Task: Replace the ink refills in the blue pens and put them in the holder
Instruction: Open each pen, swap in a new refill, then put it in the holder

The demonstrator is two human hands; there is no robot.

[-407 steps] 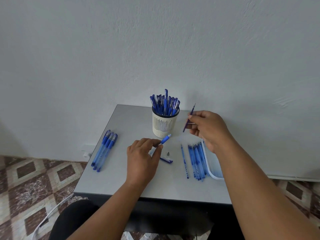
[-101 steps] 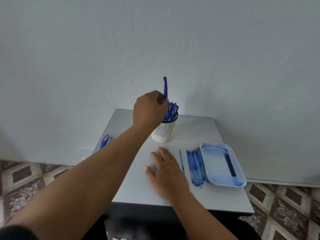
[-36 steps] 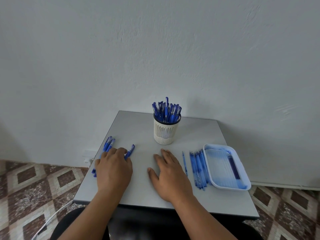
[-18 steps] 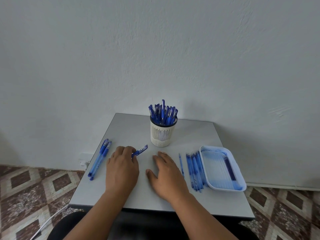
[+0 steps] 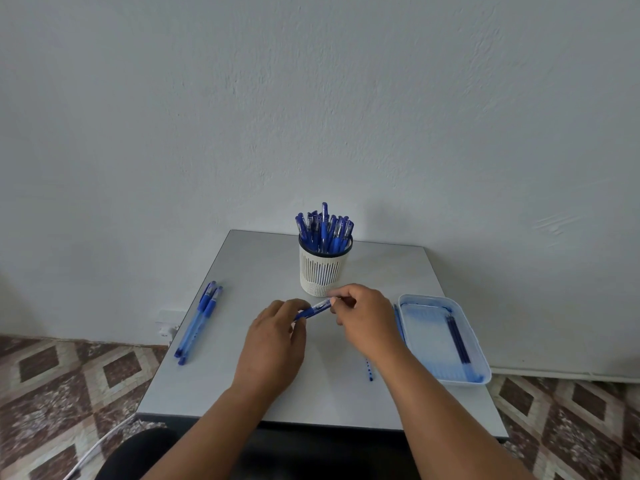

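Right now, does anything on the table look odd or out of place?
Nothing looks spilled or broken. One thin refill lies alone on the table, near the right forearm. The tray sticks slightly over the right edge. Both hands hold one pen.

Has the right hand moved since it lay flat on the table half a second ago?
Yes. The right hand has risen toward the holder and pinches the pen.

dim, soft, perhaps edge-warped light
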